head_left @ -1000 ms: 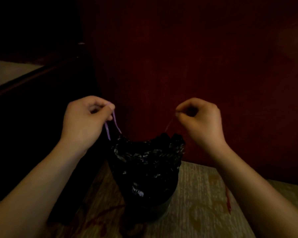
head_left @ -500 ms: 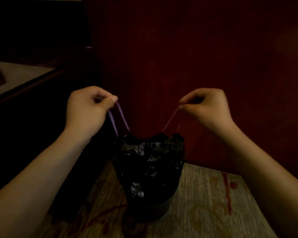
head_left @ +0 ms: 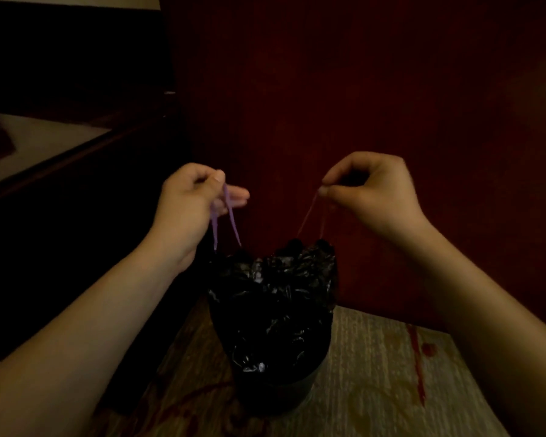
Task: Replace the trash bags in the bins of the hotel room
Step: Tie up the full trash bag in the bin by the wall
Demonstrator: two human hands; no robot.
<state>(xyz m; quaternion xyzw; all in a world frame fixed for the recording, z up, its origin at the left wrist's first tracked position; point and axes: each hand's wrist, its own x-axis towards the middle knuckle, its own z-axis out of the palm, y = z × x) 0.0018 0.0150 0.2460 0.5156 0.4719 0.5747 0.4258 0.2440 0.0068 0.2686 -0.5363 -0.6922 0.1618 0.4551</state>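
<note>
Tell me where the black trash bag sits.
Head view, lower centre: the black trash bag sits in the bin, below the left hand and right hand.

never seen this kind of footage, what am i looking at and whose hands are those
No machine here: one camera worn on a person's head looks down at their two bare hands. On the beige patterned carpet by a dark red wall stands a small round dark bin lined with a black crinkled plastic trash bag. The left hand pinches the bag's purple drawstring loop; the right hand pinches a thin pinkish drawstring loop. Both loops are taut.
</note>
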